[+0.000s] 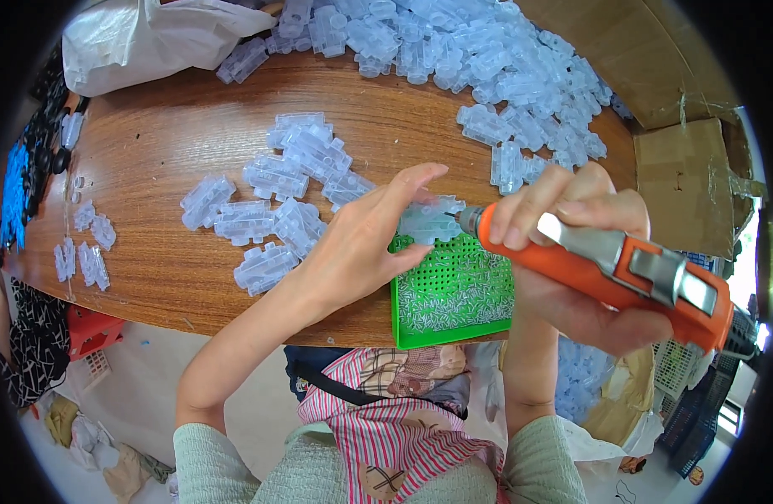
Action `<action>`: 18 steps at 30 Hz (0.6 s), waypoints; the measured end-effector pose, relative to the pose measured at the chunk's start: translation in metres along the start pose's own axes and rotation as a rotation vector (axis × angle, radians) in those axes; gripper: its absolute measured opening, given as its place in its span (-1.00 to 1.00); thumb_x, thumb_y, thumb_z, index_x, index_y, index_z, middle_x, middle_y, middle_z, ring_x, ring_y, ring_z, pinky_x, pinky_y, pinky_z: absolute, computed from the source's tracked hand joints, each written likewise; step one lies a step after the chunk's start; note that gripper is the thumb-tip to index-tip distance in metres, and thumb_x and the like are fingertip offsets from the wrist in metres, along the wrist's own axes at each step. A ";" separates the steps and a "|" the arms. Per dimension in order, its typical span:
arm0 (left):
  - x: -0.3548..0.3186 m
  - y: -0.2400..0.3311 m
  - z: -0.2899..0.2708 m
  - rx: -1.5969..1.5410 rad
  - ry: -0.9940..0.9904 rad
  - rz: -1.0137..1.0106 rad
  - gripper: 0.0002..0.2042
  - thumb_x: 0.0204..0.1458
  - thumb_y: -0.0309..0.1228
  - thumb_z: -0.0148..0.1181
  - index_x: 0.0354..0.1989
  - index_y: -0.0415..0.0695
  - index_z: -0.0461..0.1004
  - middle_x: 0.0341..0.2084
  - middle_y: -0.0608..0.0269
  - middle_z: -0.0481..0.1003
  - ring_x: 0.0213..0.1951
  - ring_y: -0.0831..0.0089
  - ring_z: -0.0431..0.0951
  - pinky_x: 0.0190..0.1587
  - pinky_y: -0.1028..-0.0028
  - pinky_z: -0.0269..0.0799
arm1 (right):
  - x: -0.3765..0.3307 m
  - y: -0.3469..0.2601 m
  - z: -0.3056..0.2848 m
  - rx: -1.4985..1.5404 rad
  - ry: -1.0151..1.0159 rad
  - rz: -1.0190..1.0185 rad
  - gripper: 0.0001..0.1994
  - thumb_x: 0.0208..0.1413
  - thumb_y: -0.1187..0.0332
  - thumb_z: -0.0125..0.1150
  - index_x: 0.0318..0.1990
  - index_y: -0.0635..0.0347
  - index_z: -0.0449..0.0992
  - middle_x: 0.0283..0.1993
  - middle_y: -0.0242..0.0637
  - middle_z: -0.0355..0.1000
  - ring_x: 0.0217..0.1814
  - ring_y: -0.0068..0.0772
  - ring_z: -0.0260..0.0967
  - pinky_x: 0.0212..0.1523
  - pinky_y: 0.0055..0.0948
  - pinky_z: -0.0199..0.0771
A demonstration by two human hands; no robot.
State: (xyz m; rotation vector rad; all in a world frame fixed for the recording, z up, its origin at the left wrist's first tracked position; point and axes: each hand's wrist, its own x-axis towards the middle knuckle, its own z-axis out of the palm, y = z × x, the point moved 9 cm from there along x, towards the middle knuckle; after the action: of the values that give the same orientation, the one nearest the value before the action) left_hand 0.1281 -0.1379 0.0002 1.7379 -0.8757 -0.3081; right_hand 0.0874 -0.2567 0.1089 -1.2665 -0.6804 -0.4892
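Between the thumb and fingers of my left hand point(361, 239) is a clear plastic housing point(431, 220), held above a green tray point(401, 315). My right hand point(571, 214) grips an orange electric screwdriver point(571, 270), its fingers wrapped around the body. The tool lies nearly level, and its bit points left at the housing's right end; whether the tip touches a screw is too small to tell. Many small silvery screws point(458, 304) lie in the tray, below both hands. Left of my left hand, several similar clear housings point(273, 175) are spread on the wooden table.
A large heap of clear plastic parts point(454, 50) covers the far right of the table point(143, 277). A white bag point(151, 46) stands far left, near black and blue items point(15, 193). Cardboard point(685, 176) borders the right side. A red basket point(91, 329) sits below the left edge.
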 end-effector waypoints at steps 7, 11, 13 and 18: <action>0.003 -0.001 0.002 -0.010 -0.001 0.017 -0.28 -0.22 -0.57 0.37 0.21 -0.09 0.21 -0.01 0.08 0.47 -0.01 0.14 0.53 -0.05 0.28 0.49 | -0.005 0.019 0.002 0.070 0.034 0.181 -0.10 -0.05 -0.50 -0.06 -0.13 0.39 0.36 -0.33 -0.21 0.25 -0.34 -0.29 0.36 -0.38 -0.28 0.45; 0.003 0.002 0.001 0.000 -0.001 0.042 -0.31 -0.21 -0.60 0.34 0.19 -0.13 0.22 0.01 0.08 0.45 0.02 0.16 0.52 0.01 0.30 0.48 | -0.005 0.019 0.006 -0.042 -0.012 0.152 -0.11 -0.08 -0.48 0.02 -0.14 0.40 0.38 -0.34 -0.21 0.27 -0.37 -0.31 0.36 -0.42 -0.32 0.45; 0.002 0.003 0.000 -0.036 -0.004 0.066 -0.32 -0.21 -0.61 0.32 0.19 -0.14 0.23 0.01 0.06 0.45 0.04 0.15 0.50 0.02 0.29 0.46 | -0.004 0.020 0.008 -0.093 -0.043 0.123 -0.11 -0.10 -0.47 0.06 -0.14 0.41 0.38 -0.35 -0.21 0.28 -0.38 -0.32 0.36 -0.44 -0.34 0.45; 0.000 0.015 -0.002 0.075 -0.011 0.138 -0.48 -0.17 -0.55 0.28 0.06 -0.19 0.31 -0.09 -0.02 0.43 -0.03 0.01 0.45 -0.05 0.18 0.44 | 0.005 0.014 0.018 -0.156 -0.086 0.031 -0.14 -0.09 -0.41 0.14 -0.14 0.43 0.40 -0.35 -0.20 0.32 -0.41 -0.36 0.37 -0.51 -0.38 0.45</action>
State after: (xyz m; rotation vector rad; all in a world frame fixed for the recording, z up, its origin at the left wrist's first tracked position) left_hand 0.1238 -0.1382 0.0148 1.7355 -1.0215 -0.1954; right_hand 0.0970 -0.2361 0.1048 -1.4493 -0.7045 -0.4718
